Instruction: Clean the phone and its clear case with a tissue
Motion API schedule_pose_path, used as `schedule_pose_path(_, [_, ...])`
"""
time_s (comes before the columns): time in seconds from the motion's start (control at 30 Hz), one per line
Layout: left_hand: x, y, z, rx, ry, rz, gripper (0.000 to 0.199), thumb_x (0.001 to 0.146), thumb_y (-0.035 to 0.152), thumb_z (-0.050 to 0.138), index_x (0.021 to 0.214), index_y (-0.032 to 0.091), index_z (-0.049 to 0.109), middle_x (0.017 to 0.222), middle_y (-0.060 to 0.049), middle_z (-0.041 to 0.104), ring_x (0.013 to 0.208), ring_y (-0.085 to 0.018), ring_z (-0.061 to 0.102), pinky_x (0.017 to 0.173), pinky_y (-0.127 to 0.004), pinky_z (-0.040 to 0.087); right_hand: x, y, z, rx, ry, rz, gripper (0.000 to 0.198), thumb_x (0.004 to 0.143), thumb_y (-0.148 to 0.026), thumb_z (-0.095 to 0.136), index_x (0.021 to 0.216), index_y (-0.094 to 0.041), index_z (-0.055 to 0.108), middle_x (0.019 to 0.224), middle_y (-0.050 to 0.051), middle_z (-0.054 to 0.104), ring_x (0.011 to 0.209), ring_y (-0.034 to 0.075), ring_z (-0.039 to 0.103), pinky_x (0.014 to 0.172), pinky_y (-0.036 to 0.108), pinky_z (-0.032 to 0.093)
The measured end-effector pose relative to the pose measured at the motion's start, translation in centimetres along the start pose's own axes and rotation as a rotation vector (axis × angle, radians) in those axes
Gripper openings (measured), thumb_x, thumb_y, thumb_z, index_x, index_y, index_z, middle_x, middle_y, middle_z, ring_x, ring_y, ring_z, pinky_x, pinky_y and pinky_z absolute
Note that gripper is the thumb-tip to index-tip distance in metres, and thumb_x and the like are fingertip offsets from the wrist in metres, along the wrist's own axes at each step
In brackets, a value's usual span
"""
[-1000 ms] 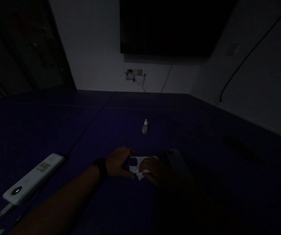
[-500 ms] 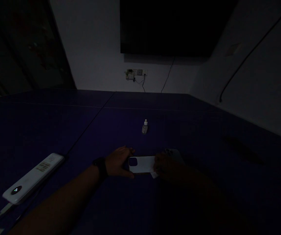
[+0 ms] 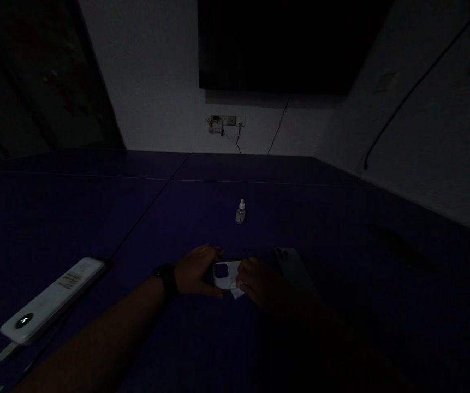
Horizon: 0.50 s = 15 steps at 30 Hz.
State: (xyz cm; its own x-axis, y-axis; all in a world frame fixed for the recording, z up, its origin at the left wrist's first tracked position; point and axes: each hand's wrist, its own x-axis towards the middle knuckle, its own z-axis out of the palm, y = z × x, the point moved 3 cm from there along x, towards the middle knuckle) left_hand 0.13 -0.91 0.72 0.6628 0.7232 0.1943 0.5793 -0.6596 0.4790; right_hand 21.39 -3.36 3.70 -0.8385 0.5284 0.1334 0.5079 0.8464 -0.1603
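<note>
A white phone case (image 3: pixel 233 268) with a large camera cutout lies flat on the dark blue surface. At its left end, my left hand (image 3: pixel 197 271) grips it between thumb and fingers; a dark watch is on that wrist. My right hand (image 3: pixel 259 281) has its fingers closed on a white wipe (image 3: pixel 237 293), pressed against the inside of the case and covering its right part. Just beyond the right wrist lies a grey phone (image 3: pixel 294 267), back up, partly hidden by the forearm. A small dropper bottle (image 3: pixel 240 213) stands upright farther off.
A white power bank (image 3: pixel 54 300) with a lit display and a plugged-in cable lies at the left. Far right is a dark flat object (image 3: pixel 398 245), hard to make out. A screen (image 3: pixel 287 43) hangs on the back wall above several sockets (image 3: pixel 226 121).
My right hand has slid left along the case with the wipe, uncovering more of the grey phone. The left hand keeps its grip. The view has shifted slightly.
</note>
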Motion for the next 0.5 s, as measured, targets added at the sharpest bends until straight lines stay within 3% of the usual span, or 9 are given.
schedule_pose_path(0.1, [0.0,0.1,-0.1,-0.003,-0.003,-0.01,0.077,0.066,0.077,0.073,0.116,0.022,0.051,0.141,-0.017,0.056,0.139,-0.035,0.045,0.12,-0.056,0.022,-1.7,2.8,-0.6,-0.042,-0.086,0.026,0.019,0.095,-0.013,0.049,0.096,-0.015,0.068,0.105,0.012,0.066,0.096,0.025,0.057,0.094,0.046,0.043])
schedule_pose_path(0.2, [0.0,0.3,-0.2,-0.002,-0.01,-0.009,0.078,0.066,0.077,0.073,0.116,0.022,0.051,0.143,-0.017,0.055,0.139,-0.035,0.045,0.12,-0.057,0.021,-2.7,4.5,-0.8,-0.007,-0.137,0.07,0.019,0.096,-0.017,0.049,0.097,-0.016,0.068,0.105,0.011,0.066,0.092,0.024,0.057,0.087,0.042,0.046])
schedule_pose_path(0.33, [0.0,0.3,-0.2,0.005,-0.017,-0.007,0.076,0.068,0.078,0.071,0.115,0.023,0.05,0.143,-0.017,0.054,0.139,-0.035,0.045,0.12,-0.057,0.022,-1.4,2.6,0.3,0.0,-0.071,-0.056,0.02,0.095,-0.011,0.048,0.097,-0.015,0.068,0.106,0.013,0.066,0.102,0.026,0.055,0.091,0.042,0.044])
schedule_pose_path(0.5, [-0.1,0.1,-0.1,0.01,-0.013,-0.004,0.076,0.068,0.077,0.072,0.117,0.023,0.049,0.142,-0.017,0.055,0.139,-0.035,0.045,0.12,-0.057,0.021,1.6,-0.4,1.8,0.175,0.026,0.003,0.021,0.098,-0.011,0.049,0.088,-0.016,0.066,0.099,0.008,0.064,0.093,0.019,0.058,0.083,0.033,0.046])
